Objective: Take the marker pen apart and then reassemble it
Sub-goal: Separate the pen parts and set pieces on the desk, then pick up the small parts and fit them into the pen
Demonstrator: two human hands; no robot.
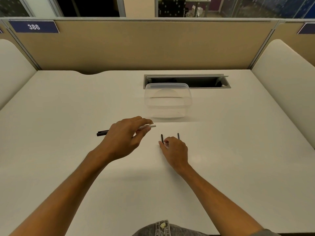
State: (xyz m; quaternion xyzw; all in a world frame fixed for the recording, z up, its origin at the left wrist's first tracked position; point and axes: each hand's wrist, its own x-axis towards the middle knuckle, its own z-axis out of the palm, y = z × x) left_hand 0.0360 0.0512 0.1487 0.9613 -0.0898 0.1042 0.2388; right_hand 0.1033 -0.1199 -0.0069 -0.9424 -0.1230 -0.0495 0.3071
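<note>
Open-plan office, cubicle workstation. White desk (68, 116) boxed in by tan fabric partition panels (144, 46) with grey metal frames, blue number plate "386" (34, 26) on top rail. Recessed cable tray slot (187, 81) in desk. Glass-walled rooms (255, 6) behind the partition.

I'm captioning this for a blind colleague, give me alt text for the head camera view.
Seen from above, a person's left hand holds a marker pen with a white body and black cap over a white desk, while the right hand pinches one of two short dark rods lying there. A clear plastic tub sits behind them.
</note>
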